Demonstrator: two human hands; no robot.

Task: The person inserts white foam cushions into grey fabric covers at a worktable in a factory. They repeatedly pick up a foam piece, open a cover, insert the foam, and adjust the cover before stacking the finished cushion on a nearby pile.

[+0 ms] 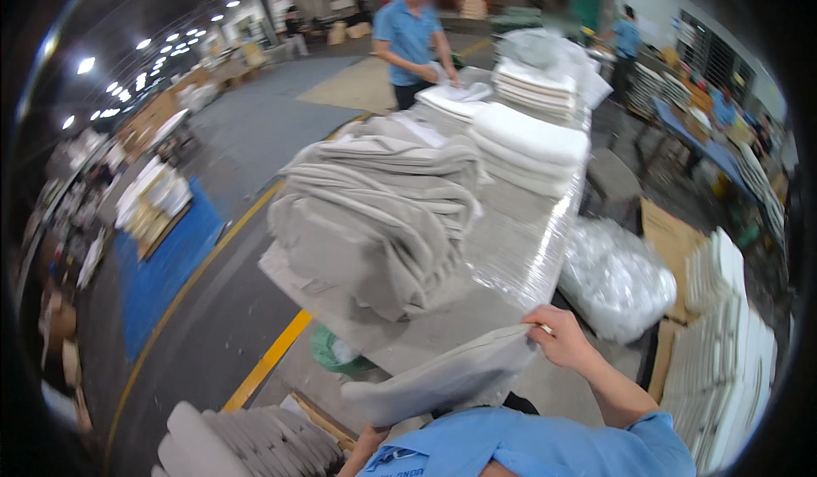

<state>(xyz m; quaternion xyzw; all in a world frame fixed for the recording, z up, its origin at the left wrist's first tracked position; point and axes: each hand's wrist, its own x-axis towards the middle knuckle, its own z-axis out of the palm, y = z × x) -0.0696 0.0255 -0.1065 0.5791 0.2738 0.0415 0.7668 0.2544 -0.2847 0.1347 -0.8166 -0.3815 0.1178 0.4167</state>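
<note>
A flat grey cushion-like fabric piece (451, 371) is held up in front of my body, tilted, with its right end higher than its left. My right hand (557, 337) is closed on its upper right corner, thumb and fingers pinching the edge. Only the wrist of my left hand (371, 436) shows below the piece's left end; the fingers are hidden behind it. Just beyond, on the table (425, 328), lies a big heap of folded grey fabric pieces (374, 213).
White folded pads (528, 141) are stacked farther along the table, where a co-worker (413, 43) handles white material. Grey pieces (247, 443) stand in a row at lower left. Right of the table are a clear plastic bag (617, 277) and stacked white pads (711, 375).
</note>
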